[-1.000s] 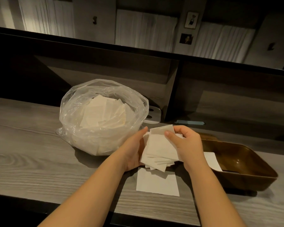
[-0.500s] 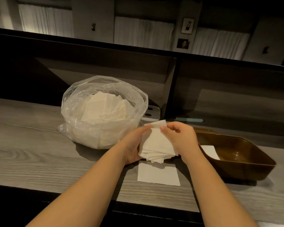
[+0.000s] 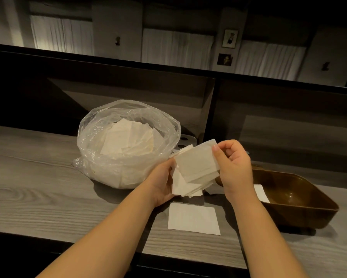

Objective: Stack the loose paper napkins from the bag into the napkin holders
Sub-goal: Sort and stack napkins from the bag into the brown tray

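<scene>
We're mid-step: squaring loose napkin bundle (image 3: 194,173) above table (image 3: 38,187). Left hand (image 3: 163,183) cups bundle's left edge, fingers curled under. Right hand (image 3: 233,163) pinches top sheet corner. Bag (image 3: 128,143) just left, still full. Holder (image 3: 294,197) right, nearly empty. Next, probably: align edges, lower bundle into holder flat. One stray napkin (image 3: 193,218) on table.

Fanned white napkins (image 3: 196,169) held upright between clear bag (image 3: 126,145) and brown holder (image 3: 300,199).

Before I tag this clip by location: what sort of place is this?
Likely a restaurant: a long wooden counter with dividers, a bulk bag of napkins, a brown napkin tray.
</scene>
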A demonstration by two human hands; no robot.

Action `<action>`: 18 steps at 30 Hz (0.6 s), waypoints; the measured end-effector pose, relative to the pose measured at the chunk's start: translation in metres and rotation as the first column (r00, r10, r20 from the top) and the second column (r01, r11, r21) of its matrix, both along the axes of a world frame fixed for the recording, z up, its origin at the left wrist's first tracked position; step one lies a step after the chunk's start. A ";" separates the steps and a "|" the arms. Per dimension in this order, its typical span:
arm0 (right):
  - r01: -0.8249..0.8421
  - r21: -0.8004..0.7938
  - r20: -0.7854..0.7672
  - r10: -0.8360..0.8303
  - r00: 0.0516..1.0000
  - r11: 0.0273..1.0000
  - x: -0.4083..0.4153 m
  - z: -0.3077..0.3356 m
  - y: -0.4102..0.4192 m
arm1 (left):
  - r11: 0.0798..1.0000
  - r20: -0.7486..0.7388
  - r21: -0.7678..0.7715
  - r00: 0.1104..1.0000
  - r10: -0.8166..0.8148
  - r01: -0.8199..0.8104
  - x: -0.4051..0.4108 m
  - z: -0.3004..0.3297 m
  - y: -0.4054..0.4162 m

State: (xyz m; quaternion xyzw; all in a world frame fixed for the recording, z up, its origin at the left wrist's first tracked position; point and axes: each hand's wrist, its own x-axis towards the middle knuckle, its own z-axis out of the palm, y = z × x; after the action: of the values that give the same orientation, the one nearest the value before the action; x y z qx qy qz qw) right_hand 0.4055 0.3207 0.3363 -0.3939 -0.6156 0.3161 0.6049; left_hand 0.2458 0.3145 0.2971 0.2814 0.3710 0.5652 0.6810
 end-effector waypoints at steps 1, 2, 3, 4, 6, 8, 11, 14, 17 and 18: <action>0.023 -0.008 0.001 -0.023 1.000 1.000 0.000 0.000 0.000 | 1.000 -0.017 -0.006 1.000 0.010 -0.010 0.000 0.000 0.000; 0.047 -0.028 0.014 -0.046 0.999 0.999 0.000 0.000 0.001 | 1.000 -0.038 -0.010 0.999 0.012 -0.012 0.000 0.000 0.001; 0.059 -0.077 0.033 -0.056 0.998 0.995 0.000 0.000 0.002 | 1.000 -0.059 -0.014 0.998 0.009 -0.010 0.001 0.000 0.001; 0.055 -0.156 0.065 -0.045 0.997 0.986 0.000 -0.002 0.004 | 1.000 -0.070 -0.020 0.998 0.007 -0.008 0.002 0.001 0.001; 0.041 -0.338 0.190 0.025 0.981 0.940 -0.001 -0.006 0.007 | 0.999 -0.074 -0.025 0.997 0.021 -0.023 0.003 0.002 0.001; 0.063 -0.421 0.290 0.068 0.955 0.905 -0.003 -0.009 0.009 | 0.999 -0.066 -0.034 0.997 0.036 -0.038 0.004 0.002 0.001; 0.110 -0.411 0.331 0.036 0.943 0.905 -0.002 -0.008 0.008 | 0.997 -0.026 -0.051 0.998 0.050 -0.051 0.004 0.002 0.002; 0.151 -0.293 0.314 -0.055 0.948 0.944 0.001 -0.004 0.004 | 0.995 -0.018 -0.061 0.997 0.075 -0.076 0.004 0.001 0.002; 0.079 -0.308 0.237 -0.004 0.972 0.948 0.000 0.001 -0.002 | 0.994 -0.038 -0.068 0.996 0.083 -0.085 0.004 -0.002 0.005; 0.032 -0.352 0.210 0.046 0.977 0.936 -0.001 0.002 -0.003 | 0.994 -0.032 -0.074 0.996 0.083 -0.086 0.003 -0.003 0.007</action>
State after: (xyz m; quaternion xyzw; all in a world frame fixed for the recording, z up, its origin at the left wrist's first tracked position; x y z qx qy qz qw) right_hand 0.4049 0.3178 0.3386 -0.5256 -0.6121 0.3792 0.4530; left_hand 0.2490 0.3213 0.2945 0.2476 0.4135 0.5749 0.6612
